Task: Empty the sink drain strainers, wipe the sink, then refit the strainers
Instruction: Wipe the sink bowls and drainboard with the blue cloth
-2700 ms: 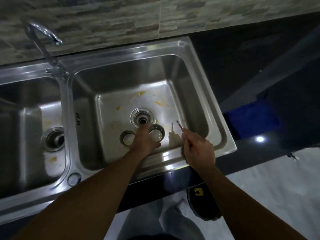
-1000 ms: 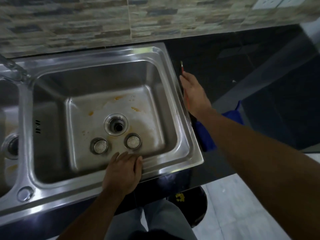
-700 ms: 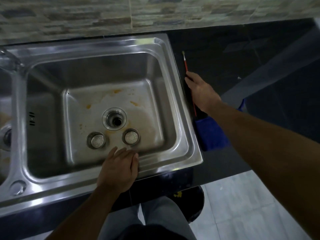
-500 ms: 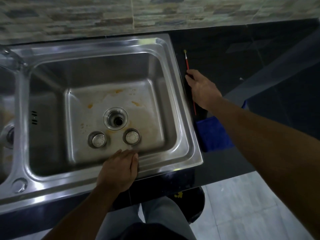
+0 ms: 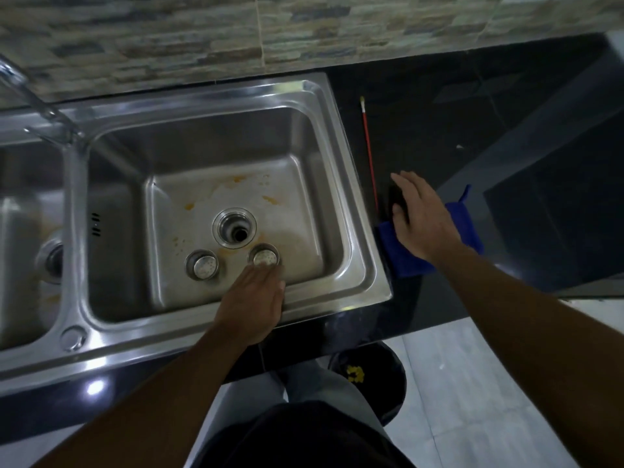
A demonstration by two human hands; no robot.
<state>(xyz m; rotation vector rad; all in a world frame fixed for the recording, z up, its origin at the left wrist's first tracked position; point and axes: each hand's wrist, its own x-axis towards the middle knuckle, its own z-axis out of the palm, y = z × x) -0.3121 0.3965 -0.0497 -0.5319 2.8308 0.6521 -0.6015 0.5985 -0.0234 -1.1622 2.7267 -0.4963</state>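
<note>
At the far left the second basin's drain (image 5: pixel 50 263) looks open, with orange marks beside it. Scraps rinsed that way could go straight down the pipe. In the main sink (image 5: pixel 337 184) both strainers sit loose on the bottom, the left strainer (image 5: pixel 201 263) and the right strainer (image 5: pixel 264 255), just in front of the open drain (image 5: pixel 234 228). Orange stains (image 5: pixel 239 179) mark the steel behind it, so the wiping looks not yet done.

The left hand (image 5: pixel 251 298) lies over the front wall, its fingers (image 5: pixel 266 275) straight and released, holding nothing, the tips just short of the right strainer. The strainers stand where a cloth must pass, so a careless wipe could knock them about or smear grime over them. Lifting them out first seems safer.

Below the front edge a dark bin (image 5: pixel 368 376) holds yellow scraps. On the black surface (image 5: pixel 439 113) a thin red brush (image 5: pixel 369 153) lies just beside the rim, where a sweeping arm could roll it into the sink. The right hand (image 5: pixel 422 217) is spread, fingers loose, over the blue cloth (image 5: pixel 405 261). I cannot tell whether it touches. A poor grab could drag the cloth off the front.
</note>
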